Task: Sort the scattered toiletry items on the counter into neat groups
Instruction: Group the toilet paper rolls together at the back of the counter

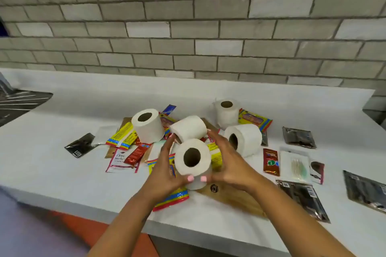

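Note:
Both my hands grip one white toilet roll (192,157) above the pile, its core hole facing me. My left hand (165,170) cups its left side and my right hand (226,162) its right, thumbs meeting underneath. A second roll (189,128) lies on its side just behind. Other rolls: one upright at the left (147,125), one upright at the back (226,112), one on its side at the right (243,139). Yellow-and-rainbow packets (123,136) (253,120), red sachets (271,161) (136,153) and a white Dove sachet (120,160) lie scattered on the white counter (62,173).
Dark foil pouches lie at the left (80,145), the back right (298,137) and the near right (304,200) (365,191). A clear bag of cotton buds (295,166) sits to the right. A wooden board (236,198) lies under the pile. A metal drainer (18,103) is at the far left; a brick wall (188,27) stands behind.

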